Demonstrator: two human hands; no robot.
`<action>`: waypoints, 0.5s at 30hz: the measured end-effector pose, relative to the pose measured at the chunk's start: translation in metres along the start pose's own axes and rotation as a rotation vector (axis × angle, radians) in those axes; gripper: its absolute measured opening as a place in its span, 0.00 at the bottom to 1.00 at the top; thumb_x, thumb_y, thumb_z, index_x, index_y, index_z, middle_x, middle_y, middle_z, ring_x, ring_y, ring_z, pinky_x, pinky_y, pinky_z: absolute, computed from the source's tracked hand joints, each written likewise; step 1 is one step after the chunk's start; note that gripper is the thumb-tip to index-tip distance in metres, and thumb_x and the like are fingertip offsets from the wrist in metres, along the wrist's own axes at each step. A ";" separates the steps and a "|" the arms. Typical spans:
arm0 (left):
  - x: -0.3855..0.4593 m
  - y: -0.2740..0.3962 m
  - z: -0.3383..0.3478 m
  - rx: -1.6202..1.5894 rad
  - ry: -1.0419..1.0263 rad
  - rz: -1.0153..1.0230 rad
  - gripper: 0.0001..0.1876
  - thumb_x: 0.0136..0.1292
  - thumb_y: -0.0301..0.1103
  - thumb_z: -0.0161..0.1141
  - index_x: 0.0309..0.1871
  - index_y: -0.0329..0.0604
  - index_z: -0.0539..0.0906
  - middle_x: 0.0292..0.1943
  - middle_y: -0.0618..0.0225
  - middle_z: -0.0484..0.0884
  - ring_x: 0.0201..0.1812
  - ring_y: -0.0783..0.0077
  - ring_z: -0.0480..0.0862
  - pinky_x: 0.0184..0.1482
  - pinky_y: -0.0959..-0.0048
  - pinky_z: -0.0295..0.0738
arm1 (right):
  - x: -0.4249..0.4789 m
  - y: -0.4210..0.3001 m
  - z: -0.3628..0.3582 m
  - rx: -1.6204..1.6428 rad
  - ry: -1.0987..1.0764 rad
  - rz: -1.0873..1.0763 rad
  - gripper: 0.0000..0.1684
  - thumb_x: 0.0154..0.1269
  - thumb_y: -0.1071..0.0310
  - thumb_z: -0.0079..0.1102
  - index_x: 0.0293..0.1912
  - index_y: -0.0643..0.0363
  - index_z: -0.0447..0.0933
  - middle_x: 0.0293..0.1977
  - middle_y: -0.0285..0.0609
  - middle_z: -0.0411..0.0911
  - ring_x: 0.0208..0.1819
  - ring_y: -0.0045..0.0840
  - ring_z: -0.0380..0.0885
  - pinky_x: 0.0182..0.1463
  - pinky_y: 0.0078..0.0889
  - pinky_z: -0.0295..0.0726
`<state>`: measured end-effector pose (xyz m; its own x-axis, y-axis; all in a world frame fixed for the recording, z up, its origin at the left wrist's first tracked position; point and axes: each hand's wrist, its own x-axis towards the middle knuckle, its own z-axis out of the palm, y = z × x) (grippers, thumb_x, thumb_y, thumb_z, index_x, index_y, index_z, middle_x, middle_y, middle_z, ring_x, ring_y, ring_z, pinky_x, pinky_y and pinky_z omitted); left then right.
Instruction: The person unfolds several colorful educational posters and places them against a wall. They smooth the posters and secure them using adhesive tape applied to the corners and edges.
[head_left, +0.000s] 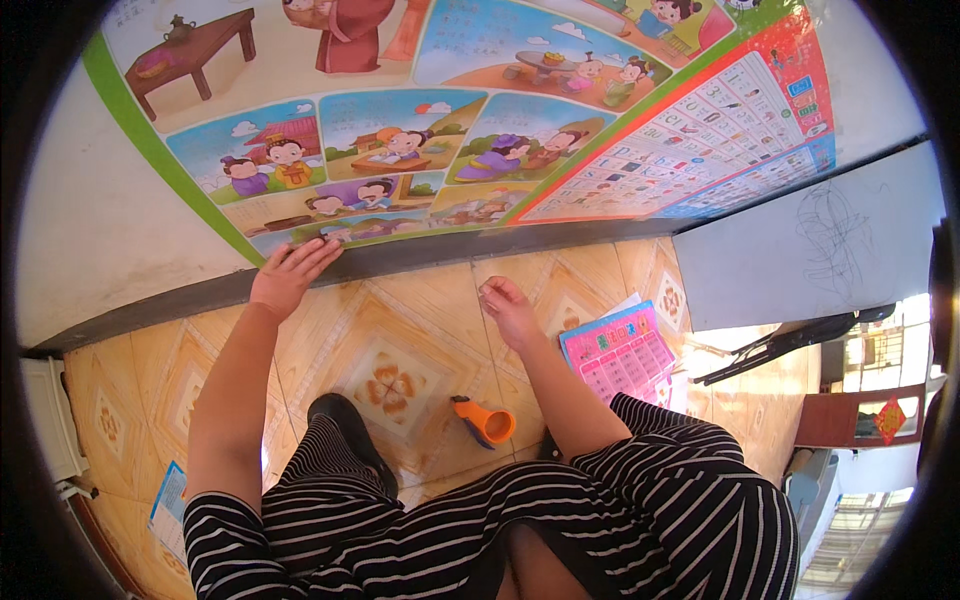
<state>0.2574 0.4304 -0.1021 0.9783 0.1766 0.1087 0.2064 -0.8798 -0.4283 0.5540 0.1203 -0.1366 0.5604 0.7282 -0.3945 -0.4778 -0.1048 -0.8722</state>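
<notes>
My left hand (294, 274) presses flat against the lower left corner of a large illustrated wall poster (397, 139), its fingers stretched over the green border. The poster has cartoon panels of people in robes and bears writing. My right hand (508, 313) hovers over the floor, apart from the wall, with its fingers curled in. Nothing shows in it, though something tiny between the fingertips would be hard to see. On the tiles between my feet lies an orange object (486, 422) with a round opening, seemingly a hand-held tape dispenser.
A red-bordered letter chart (690, 142) adjoins the poster on the right. Pink and blue printed sheets (622, 349) lie on the floor near my right forearm, and another sheet (169, 506) lies at left. A scribbled grey panel (817, 232) and dark metal legs (780, 345) stand at right.
</notes>
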 end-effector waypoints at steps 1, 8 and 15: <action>-0.001 -0.001 -0.001 0.028 -0.006 0.001 0.40 0.63 0.31 0.53 0.79 0.67 0.55 0.79 0.92 0.52 0.75 0.83 0.60 0.72 0.67 0.54 | 0.002 -0.003 -0.004 -0.083 -0.008 -0.084 0.09 0.67 0.71 0.65 0.45 0.55 0.76 0.34 0.29 0.75 0.40 0.16 0.74 0.46 0.22 0.75; -0.006 0.001 -0.004 -0.123 -0.023 -0.045 0.43 0.61 0.27 0.49 0.80 0.68 0.49 0.80 0.94 0.49 0.77 0.87 0.54 0.74 0.69 0.50 | 0.003 -0.065 0.075 -0.819 -0.388 -0.532 0.05 0.64 0.72 0.65 0.40 0.59 0.78 0.33 0.35 0.79 0.36 0.22 0.77 0.45 0.26 0.76; -0.012 -0.001 -0.006 -0.075 0.026 -0.027 0.41 0.63 0.33 0.52 0.80 0.68 0.52 0.80 0.91 0.48 0.78 0.84 0.52 0.75 0.63 0.49 | -0.035 -0.160 0.234 -1.041 -0.746 -0.774 0.06 0.61 0.72 0.67 0.37 0.59 0.78 0.32 0.40 0.80 0.36 0.28 0.78 0.45 0.32 0.77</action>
<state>0.2449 0.4269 -0.0978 0.9713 0.1902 0.1428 0.2297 -0.9056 -0.3564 0.4526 0.2698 0.0841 -0.1757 0.9632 0.2036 0.6318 0.2689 -0.7270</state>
